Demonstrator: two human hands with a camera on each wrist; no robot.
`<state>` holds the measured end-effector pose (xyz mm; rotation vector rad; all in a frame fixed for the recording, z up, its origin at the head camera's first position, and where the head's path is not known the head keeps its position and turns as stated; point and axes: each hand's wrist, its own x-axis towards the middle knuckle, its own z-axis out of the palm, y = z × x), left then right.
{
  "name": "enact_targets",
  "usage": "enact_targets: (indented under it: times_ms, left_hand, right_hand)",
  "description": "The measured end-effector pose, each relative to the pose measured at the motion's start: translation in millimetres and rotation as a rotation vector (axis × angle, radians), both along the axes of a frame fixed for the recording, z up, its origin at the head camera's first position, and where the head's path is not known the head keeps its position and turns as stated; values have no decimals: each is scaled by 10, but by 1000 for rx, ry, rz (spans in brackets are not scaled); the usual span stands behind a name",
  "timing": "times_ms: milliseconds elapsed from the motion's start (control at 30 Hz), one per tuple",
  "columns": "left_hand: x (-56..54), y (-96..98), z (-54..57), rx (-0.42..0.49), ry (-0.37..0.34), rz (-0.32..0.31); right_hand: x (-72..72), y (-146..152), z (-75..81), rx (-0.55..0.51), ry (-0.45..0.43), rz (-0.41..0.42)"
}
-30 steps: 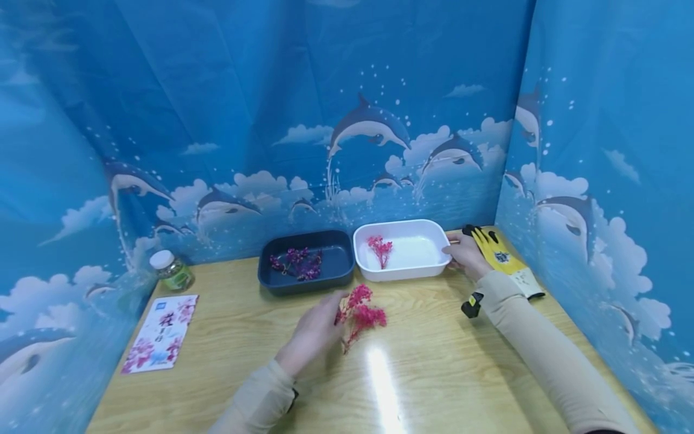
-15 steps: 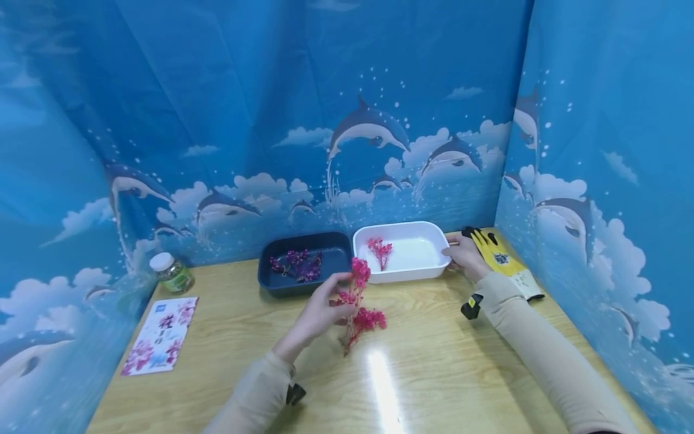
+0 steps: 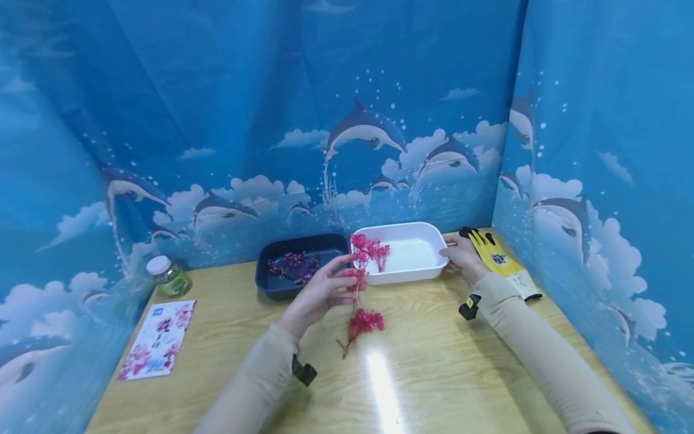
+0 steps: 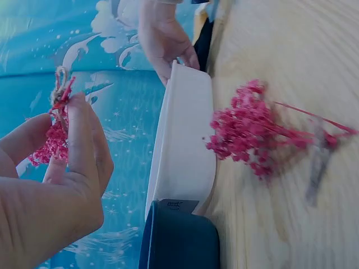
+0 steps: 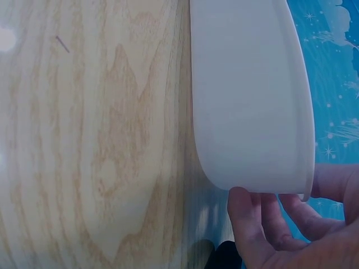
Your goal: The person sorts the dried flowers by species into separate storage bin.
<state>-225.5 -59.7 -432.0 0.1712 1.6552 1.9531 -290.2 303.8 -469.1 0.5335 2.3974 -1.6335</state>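
My left hand (image 3: 321, 290) pinches a sprig of pink dried flowers (image 4: 58, 141) between thumb and fingers, raised in front of the white tray (image 3: 414, 256). Twine binds its stem end in the left wrist view. On the table below that hand lies a second pink sprig (image 3: 367, 320), its stems tied too. A smaller pink sprig (image 3: 382, 254) rests inside the white tray, partly overlapped by the held one in the head view. At the tray's right end, my right hand (image 3: 464, 257) grips the rim and end wall, thumb on the rim side and fingers against the outside.
Left of the white tray stands a dark tray (image 3: 265, 283) with purple dried flowers (image 3: 295, 260). A yellow work glove (image 3: 496, 256) lies beside my right hand. At the far left are a lidded jar (image 3: 172, 277) and a floral card (image 3: 158, 340). A dolphin-print curtain (image 3: 233, 150) backs the table.
My left hand has picked up one pink sprig from the table and raised it toward the white tray. The other sprig stays on the table. My right hand keeps holding the tray's end.
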Motion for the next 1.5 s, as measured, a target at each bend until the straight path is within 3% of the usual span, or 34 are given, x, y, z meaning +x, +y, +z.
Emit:
enact_targets:
  times_ms: [200,467,600,833,1167,1267,1500]
  left_hand:
    - [-191,100,69,70,-93,25]
    - [-443,285,140,70,-174,90]
    - [-574,392,148,59,-175,74]
    - [-778,586,144,-38,-132,61]
    - [-978,730,91,-89,-202,46]
    - [-1040,753,66,-139,-177,27]
    - [-1129,818,30,-335,-39,-22]
  right_hand:
    - [0,11,11,1,-5,-3]
    - [0,3,13,7,2,0]
    - [5,8,15,12,0,-7]
    - [5,6,-7,12,5,-15]
    - [-11,-4,-25,11,-3,-35]
    - [-10,-3,-28,4,-3,-44]
    - [19,-12,-35,-21,-2,-61]
